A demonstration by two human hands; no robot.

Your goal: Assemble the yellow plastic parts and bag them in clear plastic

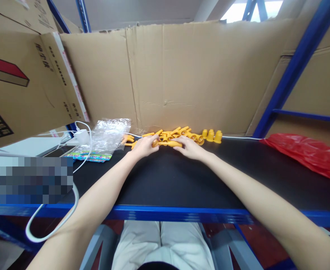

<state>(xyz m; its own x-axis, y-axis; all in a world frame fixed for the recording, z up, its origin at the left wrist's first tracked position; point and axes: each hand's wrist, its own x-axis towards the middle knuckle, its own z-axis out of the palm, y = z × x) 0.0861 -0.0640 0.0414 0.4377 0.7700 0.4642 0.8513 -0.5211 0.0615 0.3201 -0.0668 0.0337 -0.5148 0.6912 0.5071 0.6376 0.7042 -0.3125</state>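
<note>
My left hand [146, 146] is closed around one end of a yellow plastic piece [167, 143] with a narrow middle. At its other end, the thumb and fingers of my right hand [191, 147] grip the same piece. Whether it is one part or two pressed together, I cannot tell. Just behind the hands lies a heap of yellow plastic parts [179, 132], some cup-shaped and some long and thin. To the right of the heap, yellow cup-like pieces [210, 135] stand in a row. A few fork-shaped yellow parts [128, 138] lie left of my left hand.
Clear plastic bags [110, 133] and a white charger with its cable [82, 136] sit at the left. A large cardboard box [27, 75] overhangs that side. Red plastic film [305, 153] lies at the right. Cardboard [204, 75] walls the back of the black tabletop [179, 183].
</note>
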